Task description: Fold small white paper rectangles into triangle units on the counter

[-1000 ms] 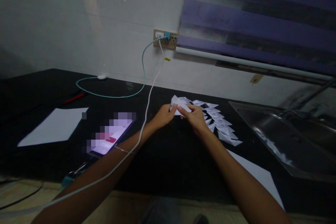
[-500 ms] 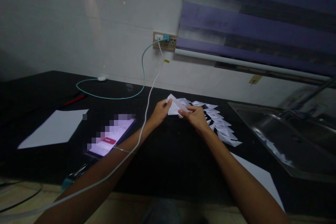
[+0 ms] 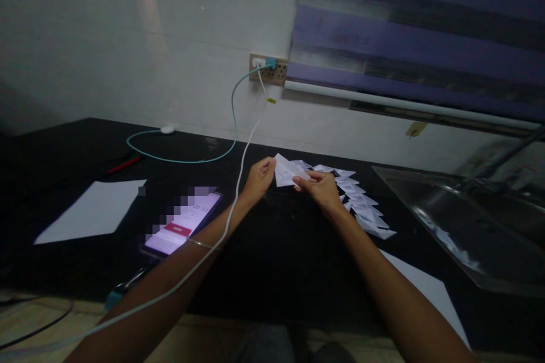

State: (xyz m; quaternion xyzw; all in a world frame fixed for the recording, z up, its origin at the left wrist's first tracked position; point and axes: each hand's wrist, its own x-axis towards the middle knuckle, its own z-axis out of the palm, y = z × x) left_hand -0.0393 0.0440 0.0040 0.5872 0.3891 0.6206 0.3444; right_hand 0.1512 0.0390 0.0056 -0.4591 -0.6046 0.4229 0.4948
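A folded white paper piece [image 3: 286, 172] is held up above the black countertop [image 3: 272, 261]. My left hand [image 3: 259, 177] pinches its left edge, thumb and fingers closed on it. On the other side my right hand [image 3: 320, 186] grips the lower right corner, its thumb lying across the front. Just behind and to the right, several folded paper triangles [image 3: 360, 199] lie in an overlapping curved row. My right hand and forearm hide part of that row.
Left of my arms lie a lit phone [image 3: 183, 227] and a white paper sheet [image 3: 91, 210]. Another sheet [image 3: 426, 289] lies beside my right forearm. A white cable [image 3: 232, 204] hangs across my left arm from the wall socket [image 3: 268, 70]. At right is a metal sink [image 3: 468, 238].
My left thumb has shifted to the paper's left edge, uncovering more of its face. My right hand still holds the corner. The whole view has shifted slightly.
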